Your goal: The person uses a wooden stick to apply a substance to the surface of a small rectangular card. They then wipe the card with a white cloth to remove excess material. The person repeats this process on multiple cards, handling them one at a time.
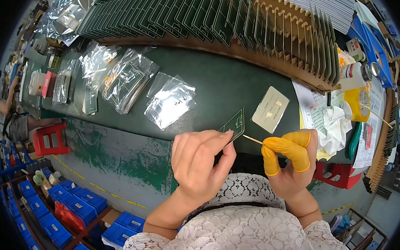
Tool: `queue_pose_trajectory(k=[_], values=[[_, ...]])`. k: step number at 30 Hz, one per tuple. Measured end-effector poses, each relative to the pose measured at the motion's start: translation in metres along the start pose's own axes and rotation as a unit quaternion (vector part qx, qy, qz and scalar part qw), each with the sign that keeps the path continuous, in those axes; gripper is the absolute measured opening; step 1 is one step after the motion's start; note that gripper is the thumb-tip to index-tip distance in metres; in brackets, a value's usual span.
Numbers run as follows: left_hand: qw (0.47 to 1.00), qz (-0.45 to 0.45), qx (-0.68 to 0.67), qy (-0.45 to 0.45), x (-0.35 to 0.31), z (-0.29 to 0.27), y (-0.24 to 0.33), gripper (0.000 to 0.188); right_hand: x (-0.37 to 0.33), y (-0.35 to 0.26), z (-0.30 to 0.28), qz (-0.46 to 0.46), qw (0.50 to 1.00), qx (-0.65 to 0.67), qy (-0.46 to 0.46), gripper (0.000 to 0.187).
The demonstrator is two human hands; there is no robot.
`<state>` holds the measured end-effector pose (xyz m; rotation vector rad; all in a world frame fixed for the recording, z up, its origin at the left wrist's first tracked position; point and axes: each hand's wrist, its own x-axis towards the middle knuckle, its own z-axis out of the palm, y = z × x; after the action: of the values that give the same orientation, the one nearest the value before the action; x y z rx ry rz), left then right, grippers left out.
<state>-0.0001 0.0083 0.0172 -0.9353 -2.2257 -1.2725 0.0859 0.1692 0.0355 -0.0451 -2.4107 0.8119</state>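
Pinched between the thumb and fingers of my left hand (197,159) is a thin dark green card (236,124) with pale line markings, held tilted above the table's front edge. My right hand (296,162) wears yellow finger cots on several fingers and grips a thin wooden stick (252,140). The stick's tip points left and reaches the card's lower right edge; whether it touches, I cannot tell. Just beyond my hands, a cream-coloured card (271,109) with a gold emblem lies flat on the green table (220,85).
A long slotted brown rack (269,56) of upright green cards crosses the back. Clear plastic bags (170,99) and bagged cards (128,79) lie left. At right are a bottle (352,75), a yellow tape roll (358,105), crumpled tissue (335,128) and papers. Red stools (50,139) stand below.
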Motion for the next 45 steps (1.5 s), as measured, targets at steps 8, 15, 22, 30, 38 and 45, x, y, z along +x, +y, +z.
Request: queue_pose_trajectory(k=[8, 15, 22, 30, 38, 45], values=[[1.0, 0.013, -0.006, 0.019, -0.0016, 0.0029, -0.0036, 0.033, -0.0006, 0.0003, 0.0, 0.003, 1.0, 0.001, -0.005, 0.033], [1.0, 0.001, -0.002, -0.008, 0.0005, -0.0008, 0.0014, 0.032, -0.0003, 0.001, -0.0003, 0.005, 1.0, 0.002, -0.003, 0.034], [0.999, 0.016, -0.016, 0.023, -0.0033, 0.0049, -0.0048, 0.034, -0.0012, 0.0019, 0.0, 0.013, 1.0, 0.012, 0.008, 0.034], [0.999, 0.02, -0.02, 0.023, -0.003, 0.0049, -0.0048, 0.033, -0.0006, 0.0006, -0.0007, 0.005, 1.0, 0.011, -0.006, 0.034], [0.999, 0.023, -0.02, 0.023, -0.0025, 0.0047, -0.0052, 0.033, 0.0011, 0.0011, 0.0002, 0.006, 1.0, 0.012, 0.009, 0.034], [0.999, 0.013, -0.017, 0.026, -0.0034, 0.0046, -0.0041, 0.034, 0.0003, 0.0008, 0.0007, 0.004, 1.0, 0.01, 0.0, 0.034]])
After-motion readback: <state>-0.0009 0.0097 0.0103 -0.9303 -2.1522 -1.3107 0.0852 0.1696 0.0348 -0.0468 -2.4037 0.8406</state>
